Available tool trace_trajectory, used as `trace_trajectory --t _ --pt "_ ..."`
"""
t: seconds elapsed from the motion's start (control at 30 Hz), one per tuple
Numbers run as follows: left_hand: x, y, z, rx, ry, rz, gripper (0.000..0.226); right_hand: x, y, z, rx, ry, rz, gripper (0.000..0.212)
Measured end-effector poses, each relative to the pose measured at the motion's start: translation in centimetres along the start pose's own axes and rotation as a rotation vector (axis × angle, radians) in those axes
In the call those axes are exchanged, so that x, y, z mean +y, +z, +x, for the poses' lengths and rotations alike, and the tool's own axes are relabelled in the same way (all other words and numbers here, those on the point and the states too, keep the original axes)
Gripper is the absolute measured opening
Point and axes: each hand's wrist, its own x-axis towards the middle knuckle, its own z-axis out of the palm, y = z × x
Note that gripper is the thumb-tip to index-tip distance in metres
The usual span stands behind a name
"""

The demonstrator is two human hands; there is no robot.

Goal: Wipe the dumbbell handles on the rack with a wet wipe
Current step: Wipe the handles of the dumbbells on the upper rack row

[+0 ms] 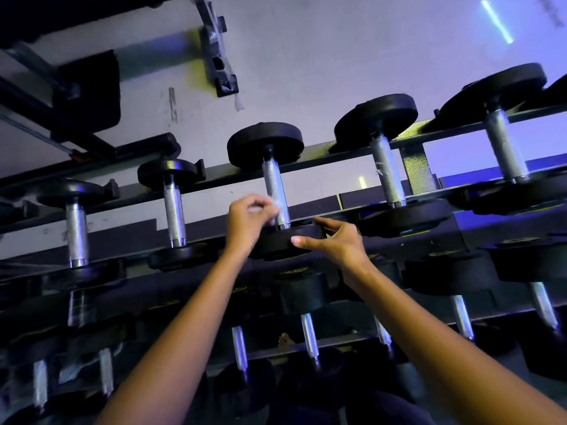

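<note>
head cam | wide-angle | faces fwd/down | close on rack (214, 175)

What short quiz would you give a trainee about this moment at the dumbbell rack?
1. True or false: the left hand holds the wet wipe against a dumbbell handle.
2. What does the right hand grip? A) the near head of that same dumbbell; B) a spray bottle; C) nothing.
3. Fill in: the dumbbell being wiped lies on the ____ row of the rack.
Key: 1 true; 2 A; 3 top.
</note>
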Motion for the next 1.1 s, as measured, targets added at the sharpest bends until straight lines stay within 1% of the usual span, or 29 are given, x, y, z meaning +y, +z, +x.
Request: trace_trajectory --t 0.07,0.13,0.2,0.23,0.27,0.3,0.4,0.43,0.47,0.6,0.63,0.67,0.7,0.8,0.87,0.93,1.0,1.1 --pt "-0.1 -0.6 -0.4 -0.096 -0.13 -0.076 0.016 0.0 0.0 0.1 -0.01 0.003 -0.007 0.09" --pt "0.5 -0.7 1.3 -0.058 -0.183 -0.197 0.014 -0.1 0.0 0.2 -0.012 -0.001 -0.02 0.099" --pt "1.4 -0.3 3.6 0.005 -0.234 -0.427 0.012 -0.1 -0.1 0.1 -0.014 -0.013 -0.024 0.11" --pt "1.5 -0.2 4.2 0.013 -0.262 -0.519 0.012 -0.1 -0.1 0.1 -0.016 -0.016 -0.021 0.112" --pt "1.3 -0.1 4.2 -0.008 -0.285 -0.559 0.012 0.0 -0.1 0.1 -0.015 -0.018 -0.014 0.113" --pt "1.0 -0.4 3.6 -0.054 -0.31 -0.539 0.013 0.0 -0.1 0.1 -0.013 -0.02 -0.009 0.113" --pt "-0.3 -2.0 1.5 -0.276 -0.444 -0.359 0.013 0.1 -0.1 0.2 -0.014 -0.023 -0.011 0.11" --pt "-0.6 -2.2 1.6 -0.301 -0.467 -0.354 0.012 0.0 -0.1 0.1 -0.016 -0.022 -0.011 0.108" --pt "-0.6 -2.1 2.0 -0.282 -0.468 -0.397 0.012 0.1 -0.1 0.2 -0.016 -0.02 -0.01 0.108" --pt "0.7 0.3 5.1 -0.097 -0.441 -0.839 0.015 0.3 -0.2 0.4 -0.023 -0.011 0.009 0.111" --pt "0.8 0.6 5.2 -0.086 -0.434 -0.874 0.015 0.3 -0.1 0.4 -0.024 -0.008 0.017 0.111" --pt "0.7 0.5 5.0 -0.092 -0.422 -0.852 0.014 0.3 -0.1 0.5 -0.024 -0.007 0.023 0.11" --pt "0.6 0.0 4.3 -0.105 -0.408 -0.77 0.012 0.4 -0.1 0.6 -0.022 -0.01 0.027 0.11" --pt "0.3 -1.1 1.4 -0.133 -0.339 -0.351 0.017 0.5 -0.2 0.7 -0.02 -0.024 0.021 0.107" --pt "0.4 -0.3 0.3 -0.049 -0.248 -0.099 0.02 0.5 -0.3 0.9 -0.023 -0.027 0.01 0.107" --pt "1.2 0.9 -0.1 0.069 -0.14 0.115 0.022 0.3 -0.4 1.1 -0.046 -0.013 -0.019 0.1" --pt "2.0 1.4 -0.3 0.144 -0.107 0.218 0.021 0.1 -0.5 1.0 -0.057 -0.017 -0.046 0.09" --pt "2.6 1.2 -0.9 0.138 -0.066 0.282 0.02 0.0 -0.6 0.2 -0.072 -0.079 -0.095 0.096"
